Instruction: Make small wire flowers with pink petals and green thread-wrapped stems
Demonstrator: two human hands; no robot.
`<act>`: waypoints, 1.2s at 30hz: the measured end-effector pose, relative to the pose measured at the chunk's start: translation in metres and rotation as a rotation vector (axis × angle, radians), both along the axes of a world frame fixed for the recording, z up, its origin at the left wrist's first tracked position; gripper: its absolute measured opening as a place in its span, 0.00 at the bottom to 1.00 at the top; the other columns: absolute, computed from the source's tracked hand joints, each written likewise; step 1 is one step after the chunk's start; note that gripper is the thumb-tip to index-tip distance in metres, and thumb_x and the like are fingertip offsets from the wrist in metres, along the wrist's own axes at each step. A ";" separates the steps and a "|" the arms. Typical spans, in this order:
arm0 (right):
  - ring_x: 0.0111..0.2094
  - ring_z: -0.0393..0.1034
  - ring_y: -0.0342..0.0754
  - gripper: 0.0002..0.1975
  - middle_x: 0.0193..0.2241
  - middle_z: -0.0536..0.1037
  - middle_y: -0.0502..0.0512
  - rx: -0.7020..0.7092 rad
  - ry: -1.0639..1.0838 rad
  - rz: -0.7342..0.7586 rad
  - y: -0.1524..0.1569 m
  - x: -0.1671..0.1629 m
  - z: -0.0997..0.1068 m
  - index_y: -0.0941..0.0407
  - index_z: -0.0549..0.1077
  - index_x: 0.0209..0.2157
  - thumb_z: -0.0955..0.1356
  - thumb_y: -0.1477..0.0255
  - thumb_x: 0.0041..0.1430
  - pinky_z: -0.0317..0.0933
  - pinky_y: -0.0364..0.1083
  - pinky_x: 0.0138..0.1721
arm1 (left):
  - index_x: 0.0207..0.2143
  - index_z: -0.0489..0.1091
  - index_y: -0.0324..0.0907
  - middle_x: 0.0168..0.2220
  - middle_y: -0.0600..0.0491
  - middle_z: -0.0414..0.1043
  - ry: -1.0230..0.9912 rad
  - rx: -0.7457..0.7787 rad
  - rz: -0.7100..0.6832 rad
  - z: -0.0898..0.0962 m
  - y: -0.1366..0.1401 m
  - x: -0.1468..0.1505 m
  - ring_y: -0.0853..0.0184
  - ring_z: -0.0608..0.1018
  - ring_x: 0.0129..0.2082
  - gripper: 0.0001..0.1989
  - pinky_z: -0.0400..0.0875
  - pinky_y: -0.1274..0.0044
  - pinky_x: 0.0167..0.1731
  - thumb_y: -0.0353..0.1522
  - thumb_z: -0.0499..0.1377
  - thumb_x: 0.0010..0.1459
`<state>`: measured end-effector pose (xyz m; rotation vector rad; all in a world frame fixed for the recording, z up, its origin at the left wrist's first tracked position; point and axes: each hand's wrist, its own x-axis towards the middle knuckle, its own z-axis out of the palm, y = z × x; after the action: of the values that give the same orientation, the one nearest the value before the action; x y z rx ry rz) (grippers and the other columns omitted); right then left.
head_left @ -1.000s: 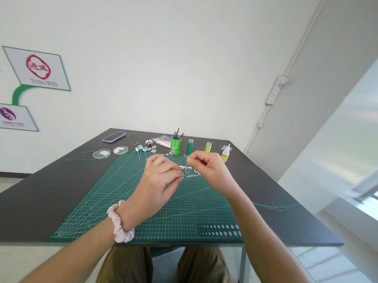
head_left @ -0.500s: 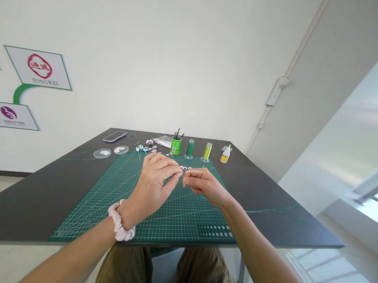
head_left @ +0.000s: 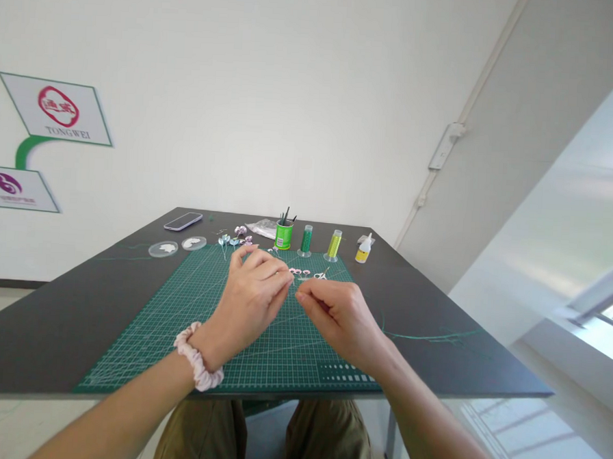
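My left hand, a pink scrunchie at its wrist, is closed in a pinch above the green cutting mat. Facing it a small gap away, my right hand has thumb and forefinger pressed together. Whatever lies between the fingertips of either hand is too small to make out. Just beyond the fingertips, several small pink-and-white flower pieces lie in a row on the mat. White-handled scissors rest beside them. Green thread trails over the table to the right of my right hand; its near end is hidden.
Spools of green and yellow-green thread stand behind the mat, near a green can of tools and a glue bottle. To the left are blue and lilac flowers, shallow dishes and a phone.
My right hand has turned, its knuckles now higher, and its fingertips have dropped slightly. The scissors behind it have come into view. The thread at the right has shifted and curves upward near the hand.
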<state>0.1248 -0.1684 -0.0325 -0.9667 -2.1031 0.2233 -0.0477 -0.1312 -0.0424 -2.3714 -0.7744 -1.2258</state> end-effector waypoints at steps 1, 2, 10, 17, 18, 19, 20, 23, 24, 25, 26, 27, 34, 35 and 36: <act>0.21 0.53 0.40 0.15 0.19 0.61 0.47 0.030 -0.013 -0.015 0.000 0.000 0.004 0.56 0.62 0.22 0.60 0.74 0.64 0.47 0.43 0.25 | 0.31 0.70 0.43 0.32 0.55 0.77 0.009 0.006 -0.004 0.000 -0.001 0.000 0.65 0.72 0.35 0.08 0.58 0.63 0.50 0.27 0.54 0.62; 0.21 0.54 0.41 0.15 0.19 0.62 0.47 0.049 -0.022 -0.029 0.000 0.001 0.008 0.56 0.64 0.22 0.60 0.74 0.64 0.47 0.43 0.25 | 0.31 0.70 0.43 0.32 0.55 0.77 0.016 0.012 -0.010 0.000 -0.002 0.000 0.65 0.72 0.35 0.08 0.57 0.63 0.50 0.26 0.54 0.62; 0.20 0.50 0.40 0.14 0.17 0.59 0.45 -0.060 0.026 -0.049 0.023 0.009 0.024 0.56 0.63 0.22 0.62 0.71 0.62 0.46 0.43 0.24 | 0.33 0.72 0.42 0.33 0.56 0.78 0.005 -0.038 -0.089 -0.001 -0.007 -0.003 0.66 0.73 0.36 0.08 0.56 0.62 0.52 0.27 0.54 0.63; 0.23 0.52 0.41 0.13 0.19 0.61 0.46 -0.381 0.206 0.168 0.050 0.014 0.009 0.56 0.67 0.22 0.64 0.65 0.56 0.47 0.43 0.25 | 0.31 0.73 0.44 0.32 0.56 0.78 -0.061 -0.081 -0.103 0.001 -0.009 -0.004 0.66 0.74 0.35 0.09 0.57 0.63 0.53 0.27 0.54 0.62; 0.22 0.51 0.41 0.13 0.19 0.60 0.46 -0.421 0.233 0.202 0.052 0.014 0.006 0.56 0.67 0.22 0.64 0.65 0.56 0.47 0.43 0.25 | 0.31 0.73 0.44 0.32 0.56 0.78 -0.073 -0.072 -0.095 0.002 -0.009 -0.004 0.66 0.74 0.35 0.09 0.58 0.63 0.52 0.28 0.55 0.62; 0.21 0.50 0.41 0.13 0.18 0.59 0.45 -0.454 0.254 0.225 0.052 0.013 0.002 0.56 0.68 0.22 0.65 0.64 0.56 0.46 0.43 0.24 | 0.31 0.73 0.44 0.32 0.56 0.78 -0.082 -0.065 -0.085 0.002 -0.008 -0.004 0.66 0.74 0.35 0.09 0.58 0.63 0.52 0.28 0.55 0.62; 0.20 0.49 0.40 0.13 0.17 0.58 0.44 -0.479 0.269 0.239 0.052 0.012 -0.002 0.56 0.68 0.22 0.65 0.64 0.56 0.45 0.42 0.23 | 0.31 0.73 0.44 0.31 0.56 0.77 -0.090 -0.058 -0.078 0.002 -0.007 -0.005 0.66 0.74 0.34 0.09 0.59 0.64 0.52 0.28 0.55 0.62; 0.20 0.47 0.40 0.13 0.16 0.56 0.43 -0.501 0.284 0.258 0.049 0.009 -0.012 0.56 0.68 0.23 0.65 0.65 0.56 0.44 0.42 0.22 | 0.31 0.72 0.42 0.31 0.56 0.77 -0.095 -0.058 -0.070 0.001 -0.003 -0.005 0.67 0.73 0.34 0.08 0.59 0.65 0.50 0.27 0.55 0.62; 0.20 0.48 0.40 0.13 0.17 0.57 0.44 -0.491 0.285 0.263 0.047 0.008 -0.015 0.56 0.68 0.22 0.65 0.65 0.57 0.44 0.42 0.23 | 0.31 0.72 0.42 0.31 0.56 0.77 -0.094 -0.065 -0.068 0.001 -0.001 -0.006 0.67 0.73 0.34 0.08 0.59 0.65 0.50 0.27 0.55 0.62; 0.20 0.49 0.40 0.13 0.17 0.58 0.44 -0.475 0.287 0.265 0.045 0.008 -0.017 0.56 0.67 0.22 0.64 0.66 0.57 0.45 0.42 0.23 | 0.31 0.72 0.42 0.31 0.56 0.77 -0.095 -0.071 -0.066 0.001 0.000 -0.006 0.67 0.73 0.34 0.08 0.59 0.65 0.50 0.27 0.55 0.62; 0.21 0.50 0.40 0.13 0.18 0.59 0.45 -0.458 0.287 0.264 0.043 0.007 -0.019 0.56 0.67 0.22 0.64 0.66 0.58 0.46 0.42 0.24 | 0.31 0.72 0.42 0.31 0.55 0.77 -0.097 -0.074 -0.063 0.000 0.002 -0.006 0.67 0.73 0.34 0.08 0.59 0.65 0.50 0.28 0.55 0.62; 0.22 0.51 0.41 0.13 0.19 0.61 0.46 -0.444 0.283 0.256 0.041 0.007 -0.021 0.57 0.66 0.22 0.64 0.66 0.58 0.48 0.42 0.25 | 0.30 0.72 0.42 0.31 0.55 0.77 -0.099 -0.077 -0.058 0.000 0.003 -0.006 0.66 0.74 0.34 0.08 0.60 0.65 0.49 0.28 0.55 0.62; 0.22 0.51 0.41 0.14 0.19 0.59 0.45 -0.288 0.166 0.135 0.022 0.005 -0.024 0.56 0.63 0.23 0.61 0.69 0.63 0.48 0.42 0.25 | 0.31 0.71 0.43 0.32 0.55 0.77 -0.072 -0.070 -0.017 -0.002 0.008 -0.005 0.66 0.73 0.35 0.08 0.59 0.65 0.50 0.28 0.55 0.62; 0.22 0.51 0.40 0.14 0.19 0.58 0.45 -0.242 0.137 0.123 0.018 0.005 -0.022 0.56 0.62 0.23 0.61 0.70 0.64 0.48 0.42 0.24 | 0.31 0.71 0.43 0.32 0.55 0.77 -0.064 -0.062 -0.012 -0.002 0.008 -0.005 0.65 0.73 0.35 0.08 0.59 0.65 0.50 0.28 0.55 0.62; 0.22 0.51 0.40 0.15 0.19 0.58 0.45 -0.192 0.107 0.111 0.015 0.005 -0.020 0.56 0.61 0.23 0.60 0.71 0.64 0.48 0.42 0.25 | 0.31 0.71 0.42 0.32 0.55 0.77 -0.056 -0.053 -0.009 -0.002 0.008 -0.005 0.65 0.73 0.35 0.08 0.58 0.64 0.50 0.28 0.55 0.63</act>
<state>0.1295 -0.1535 -0.0522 -0.9281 -2.0658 0.5303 -0.0525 -0.1231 -0.0448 -2.3937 -0.8246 -1.2963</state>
